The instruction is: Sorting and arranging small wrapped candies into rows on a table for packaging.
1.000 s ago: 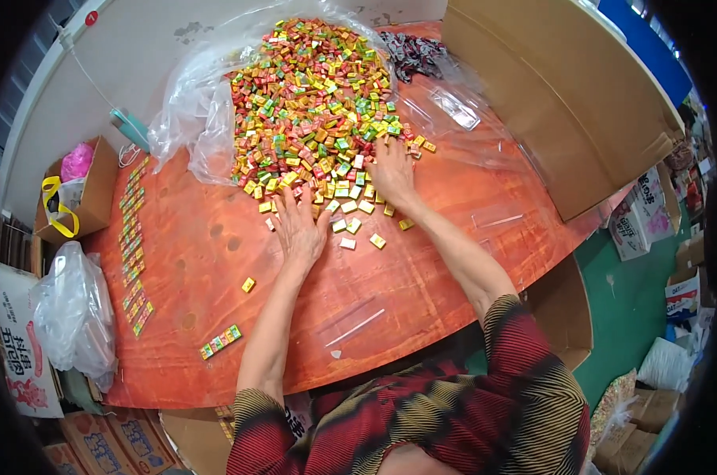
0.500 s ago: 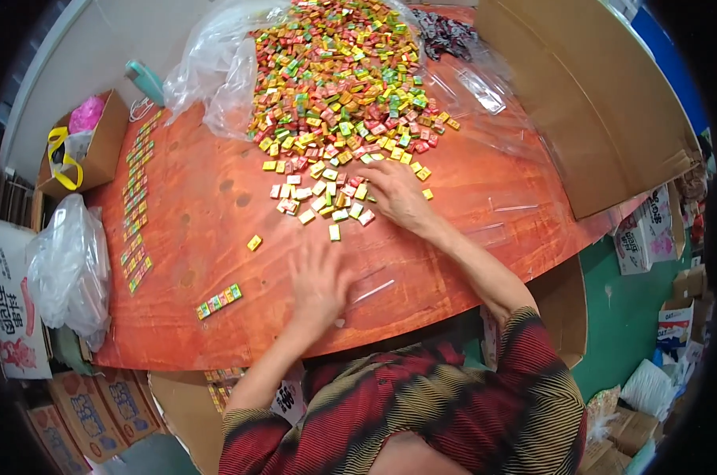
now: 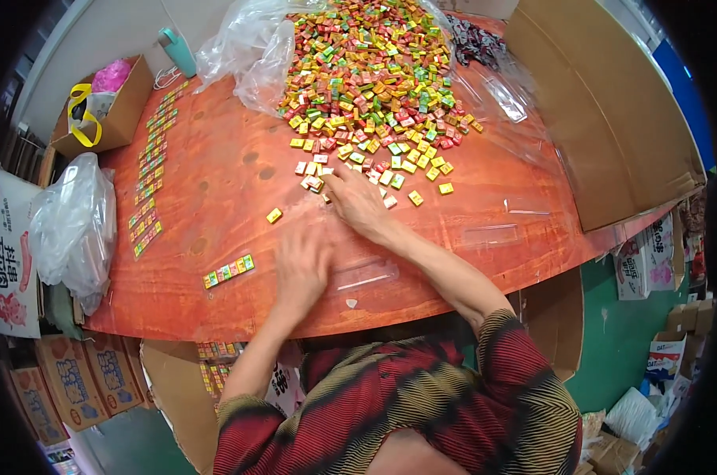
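A large heap of small wrapped candies [image 3: 366, 71], red, yellow, green and orange, covers the far middle of the red table. Loose candies [image 3: 410, 166] spread out from its near edge. My right hand [image 3: 357, 202] reaches over them, fingers bent down and apart, touching candies; I see none gripped. Nearer me, my left hand [image 3: 301, 265] is above the table, its fingers smeared by motion. One yellow candy [image 3: 274, 215] lies alone beyond it. To its left is a short row of candies [image 3: 229, 271], set side by side. A narrow clear plastic tray [image 3: 366, 275] lies between my forearms.
Several more candy rows [image 3: 151, 166] form a column along the table's left side. Clear plastic bags [image 3: 73, 229] hang at the left edge, near an open box [image 3: 117, 111]. A tall cardboard panel [image 3: 604, 111] stands at right. More clear trays [image 3: 491, 235] lie before it.
My right hand has drawn left and nearer across the loose candies, which have shifted. My left hand remains in blurred motion near the table's front. The whole view has shifted slightly.
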### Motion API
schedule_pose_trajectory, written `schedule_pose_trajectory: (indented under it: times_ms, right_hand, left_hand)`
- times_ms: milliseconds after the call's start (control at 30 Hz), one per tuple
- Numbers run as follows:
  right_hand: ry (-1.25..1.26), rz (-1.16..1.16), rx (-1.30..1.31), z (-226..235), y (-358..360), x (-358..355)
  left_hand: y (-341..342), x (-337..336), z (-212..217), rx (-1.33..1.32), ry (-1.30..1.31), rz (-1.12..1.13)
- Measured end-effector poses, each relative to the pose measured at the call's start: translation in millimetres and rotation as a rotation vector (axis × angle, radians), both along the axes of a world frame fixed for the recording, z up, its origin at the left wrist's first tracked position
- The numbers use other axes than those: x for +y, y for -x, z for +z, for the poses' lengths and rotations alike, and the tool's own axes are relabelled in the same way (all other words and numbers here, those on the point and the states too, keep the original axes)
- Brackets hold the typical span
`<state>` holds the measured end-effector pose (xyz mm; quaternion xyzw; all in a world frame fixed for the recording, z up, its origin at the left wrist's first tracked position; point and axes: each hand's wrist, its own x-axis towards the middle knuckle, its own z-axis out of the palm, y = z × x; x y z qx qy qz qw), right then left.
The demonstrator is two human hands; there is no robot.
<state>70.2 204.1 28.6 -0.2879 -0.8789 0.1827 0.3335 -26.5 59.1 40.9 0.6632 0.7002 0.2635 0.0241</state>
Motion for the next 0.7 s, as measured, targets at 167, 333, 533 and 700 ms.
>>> schedule_pose_trajectory:
  times_ms: [167,333,533,700]
  right_hand:
    - [-0.156,-0.032,-0.100,-7.4,35.7,3.6]
    - [-0.211,0.056,-0.089,-10.1,20.9,-3.3]
    - [-0.153,-0.024,-0.265,-1.1,-8.1,2.4]
    - [-0.109,-0.036,-0.305,1.5,-15.4,14.0]
  left_hand:
    - [45.8,51.1,-2.2,0.111,0.090,0.312]
    - [45.2,49.8,-13.3,0.026,0.182,0.193]
    - [37.4,43.8,-0.6,-0.129,0.155,0.087]
    - [59.6,51.4,-13.1,-0.150,0.197,0.040]
